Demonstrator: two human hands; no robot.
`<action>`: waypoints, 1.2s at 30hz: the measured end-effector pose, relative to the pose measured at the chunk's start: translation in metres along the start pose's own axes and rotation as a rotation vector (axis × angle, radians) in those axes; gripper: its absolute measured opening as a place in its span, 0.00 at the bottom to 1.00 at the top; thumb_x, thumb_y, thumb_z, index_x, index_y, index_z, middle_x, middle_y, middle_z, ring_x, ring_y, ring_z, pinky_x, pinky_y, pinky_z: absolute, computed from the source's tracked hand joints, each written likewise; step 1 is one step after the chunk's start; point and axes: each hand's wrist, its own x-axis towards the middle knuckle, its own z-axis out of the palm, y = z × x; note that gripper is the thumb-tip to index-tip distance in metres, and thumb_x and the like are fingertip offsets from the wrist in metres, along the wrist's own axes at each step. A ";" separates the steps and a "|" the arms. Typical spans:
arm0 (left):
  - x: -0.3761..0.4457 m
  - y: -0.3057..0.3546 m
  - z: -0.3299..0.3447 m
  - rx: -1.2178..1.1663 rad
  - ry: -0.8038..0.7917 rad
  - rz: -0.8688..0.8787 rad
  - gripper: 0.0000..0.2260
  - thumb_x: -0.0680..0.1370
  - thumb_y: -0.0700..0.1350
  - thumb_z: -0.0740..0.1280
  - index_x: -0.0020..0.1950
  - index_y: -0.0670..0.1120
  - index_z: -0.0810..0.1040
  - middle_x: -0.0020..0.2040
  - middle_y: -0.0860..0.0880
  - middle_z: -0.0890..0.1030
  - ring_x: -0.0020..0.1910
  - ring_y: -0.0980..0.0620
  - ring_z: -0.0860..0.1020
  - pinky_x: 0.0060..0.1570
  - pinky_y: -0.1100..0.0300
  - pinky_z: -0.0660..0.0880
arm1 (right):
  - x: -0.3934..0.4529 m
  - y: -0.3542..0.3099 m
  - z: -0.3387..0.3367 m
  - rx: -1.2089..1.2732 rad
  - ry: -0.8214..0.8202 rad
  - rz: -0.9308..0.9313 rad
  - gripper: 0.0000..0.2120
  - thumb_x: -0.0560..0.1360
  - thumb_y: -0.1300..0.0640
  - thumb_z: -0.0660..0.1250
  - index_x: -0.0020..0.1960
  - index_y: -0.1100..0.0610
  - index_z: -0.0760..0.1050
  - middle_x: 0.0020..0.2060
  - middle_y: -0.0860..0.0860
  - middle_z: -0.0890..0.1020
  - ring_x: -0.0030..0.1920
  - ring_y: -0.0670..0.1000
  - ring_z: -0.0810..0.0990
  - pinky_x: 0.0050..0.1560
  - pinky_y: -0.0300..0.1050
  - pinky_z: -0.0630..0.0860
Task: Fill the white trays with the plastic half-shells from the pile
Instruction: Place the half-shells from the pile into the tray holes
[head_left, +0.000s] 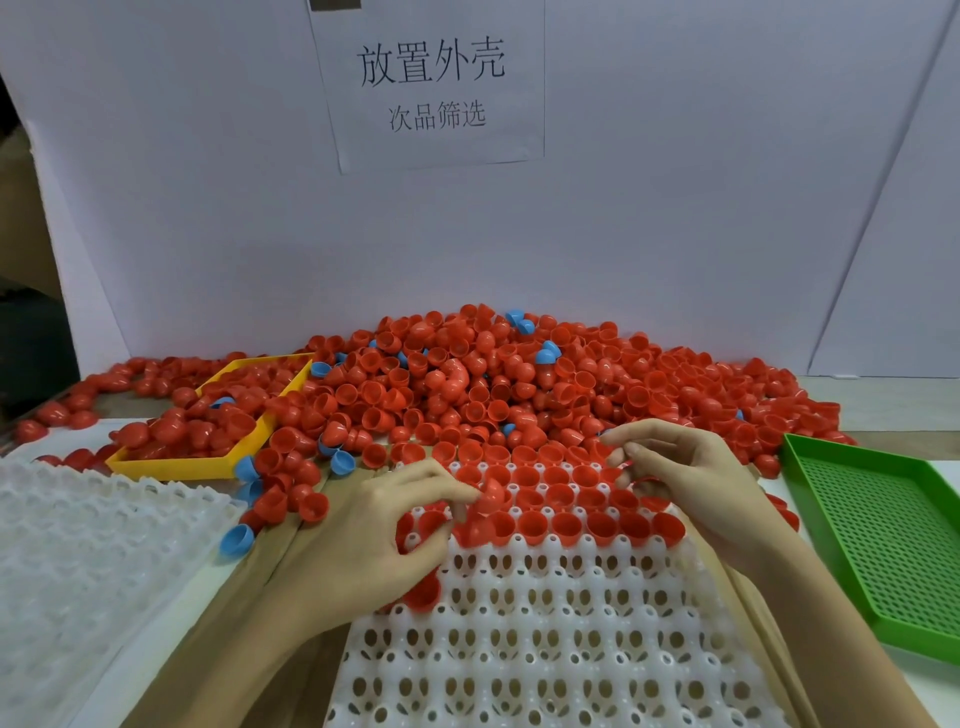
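The white tray (545, 623) fills the lower centre of the frame, its far rows already seated with red half-shells (566, 525), open sides up, and its near rows bare. The left hand (374, 535) pinches a red shell (491, 493) between thumb and fingertips over the tray's left side, with another shell tucked under the palm. The right hand (691, 478), at the tray's upper right edge, has its fingers curled on something red, though exactly what is unclear.

The likely slip is a shell landing tilted or dome up, since the cups are close together, or a stray blue shell (236, 540) from the pile (519, 384) getting in.

A yellow tray (171, 467) sits at left, a green perforated tray (883, 540) at right, and a spare white tray (88, 545) at lower left.
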 end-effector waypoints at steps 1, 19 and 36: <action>0.002 -0.003 0.000 0.021 0.029 0.008 0.16 0.79 0.36 0.72 0.58 0.56 0.85 0.53 0.60 0.81 0.56 0.58 0.81 0.58 0.67 0.73 | 0.000 0.000 0.000 -0.001 0.000 0.001 0.15 0.84 0.65 0.65 0.51 0.52 0.88 0.46 0.57 0.87 0.43 0.52 0.86 0.45 0.40 0.83; 0.002 -0.007 0.020 0.290 -0.085 0.178 0.10 0.81 0.47 0.71 0.57 0.61 0.84 0.54 0.62 0.74 0.55 0.59 0.75 0.57 0.62 0.71 | -0.002 -0.001 0.001 0.007 -0.006 0.000 0.14 0.84 0.66 0.65 0.52 0.55 0.88 0.46 0.58 0.87 0.42 0.52 0.85 0.43 0.39 0.82; -0.005 -0.002 -0.009 0.213 -0.224 0.085 0.10 0.76 0.45 0.69 0.51 0.58 0.87 0.50 0.66 0.82 0.58 0.59 0.77 0.60 0.66 0.72 | 0.000 0.002 -0.001 -0.003 -0.016 -0.003 0.15 0.84 0.65 0.65 0.51 0.52 0.88 0.46 0.57 0.87 0.43 0.52 0.86 0.44 0.39 0.83</action>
